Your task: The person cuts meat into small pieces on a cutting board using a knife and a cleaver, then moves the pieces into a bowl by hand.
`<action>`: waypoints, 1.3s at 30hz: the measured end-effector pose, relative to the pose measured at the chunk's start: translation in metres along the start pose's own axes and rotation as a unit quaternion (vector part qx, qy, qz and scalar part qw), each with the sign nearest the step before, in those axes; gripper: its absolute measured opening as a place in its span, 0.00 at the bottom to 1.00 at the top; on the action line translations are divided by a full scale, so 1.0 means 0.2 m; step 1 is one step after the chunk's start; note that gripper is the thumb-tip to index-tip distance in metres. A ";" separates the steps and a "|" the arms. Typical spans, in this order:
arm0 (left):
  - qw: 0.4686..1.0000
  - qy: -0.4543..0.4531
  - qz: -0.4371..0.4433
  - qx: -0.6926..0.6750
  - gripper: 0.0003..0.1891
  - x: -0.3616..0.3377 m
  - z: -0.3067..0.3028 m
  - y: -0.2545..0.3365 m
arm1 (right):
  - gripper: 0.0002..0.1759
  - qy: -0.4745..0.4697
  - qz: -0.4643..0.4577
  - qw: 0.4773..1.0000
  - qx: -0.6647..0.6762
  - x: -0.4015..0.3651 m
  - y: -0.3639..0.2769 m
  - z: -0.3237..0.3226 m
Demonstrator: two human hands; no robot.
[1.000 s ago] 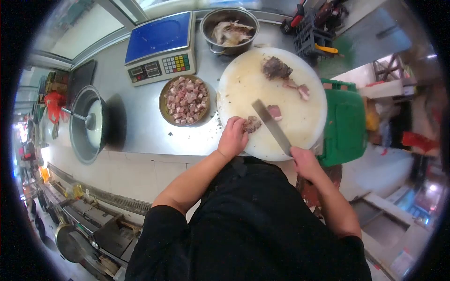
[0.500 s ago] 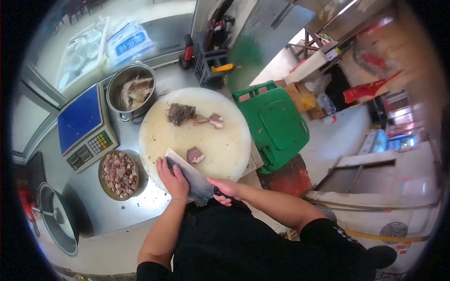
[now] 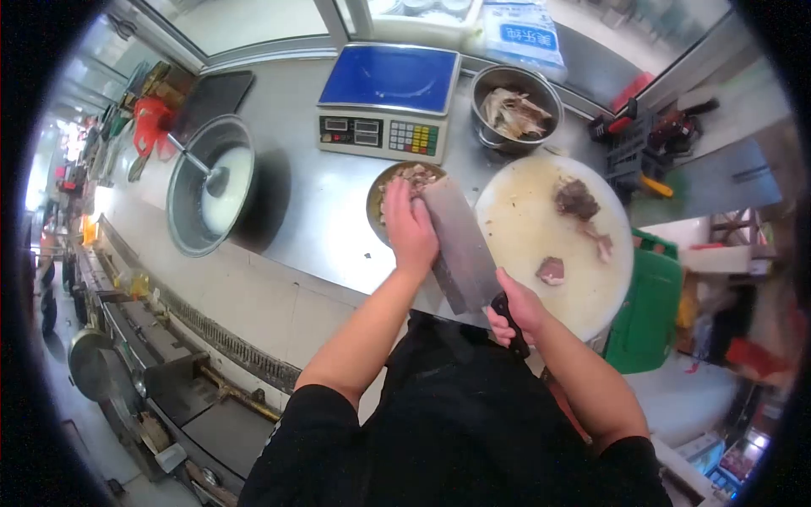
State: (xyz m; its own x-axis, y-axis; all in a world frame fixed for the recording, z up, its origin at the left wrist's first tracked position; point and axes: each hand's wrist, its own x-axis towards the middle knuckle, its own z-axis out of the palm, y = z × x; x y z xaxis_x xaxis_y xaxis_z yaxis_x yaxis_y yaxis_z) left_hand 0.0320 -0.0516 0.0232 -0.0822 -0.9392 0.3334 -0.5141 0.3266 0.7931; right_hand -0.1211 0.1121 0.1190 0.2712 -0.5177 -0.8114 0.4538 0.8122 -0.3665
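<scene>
My right hand (image 3: pixel 518 314) is wrapped round the black handle of a wide cleaver (image 3: pixel 463 245). The blade reaches up and left to the bowl of diced meat (image 3: pixel 416 175). My left hand (image 3: pixel 409 224) lies with fingers outstretched over that bowl, beside the blade's far end, and hides part of the meat. To the right is the round white chopping board (image 3: pixel 515 203), which bears a dark lump of meat (image 3: pixel 576 199), a strip of meat (image 3: pixel 601 242) and a small cut piece (image 3: pixel 551 270).
Behind the bowl stands a blue-topped scale (image 3: pixel 389 78), with a pot of bones (image 3: pixel 515 114) to its right. A large metal basin (image 3: pixel 209 186) with a ladle is at the left. The green bin (image 3: pixel 649 317) stands right of the board.
The view has turned left. Both hands and the cleaver have moved from the board's near edge to the bowl of diced meat.
</scene>
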 end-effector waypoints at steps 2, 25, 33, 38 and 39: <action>0.997 -0.064 -0.041 0.000 0.24 0.16 0.00 -0.22 | 0.36 0.008 -0.008 1.000 0.001 0.02 -0.02 0.02; 0.825 -0.475 0.303 0.028 0.19 -0.44 0.59 0.59 | 0.37 0.392 -0.222 0.893 0.003 -0.57 0.60 -0.60; 0.639 -0.609 0.469 0.020 0.19 -0.43 0.40 0.38 | 0.30 0.349 -0.139 0.924 -0.065 -0.59 0.65 -0.65; 0.778 -0.459 0.428 -0.027 0.21 -0.58 0.21 0.33 | 0.26 0.329 -0.191 0.878 -0.291 -0.55 0.66 -0.62; 0.779 -0.459 0.426 -0.027 0.21 -0.60 0.22 0.32 | 0.26 0.328 -0.189 0.878 -0.292 -0.56 0.62 -0.58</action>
State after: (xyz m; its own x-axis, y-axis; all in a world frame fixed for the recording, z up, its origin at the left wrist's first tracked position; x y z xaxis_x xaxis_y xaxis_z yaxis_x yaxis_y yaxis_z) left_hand -0.0280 0.0765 0.0112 -0.9627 -0.0515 0.2656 0.0956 0.8536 0.5122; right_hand -0.1941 0.3021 0.1112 -0.4393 -0.6701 -0.5983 -0.1591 0.7135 -0.6823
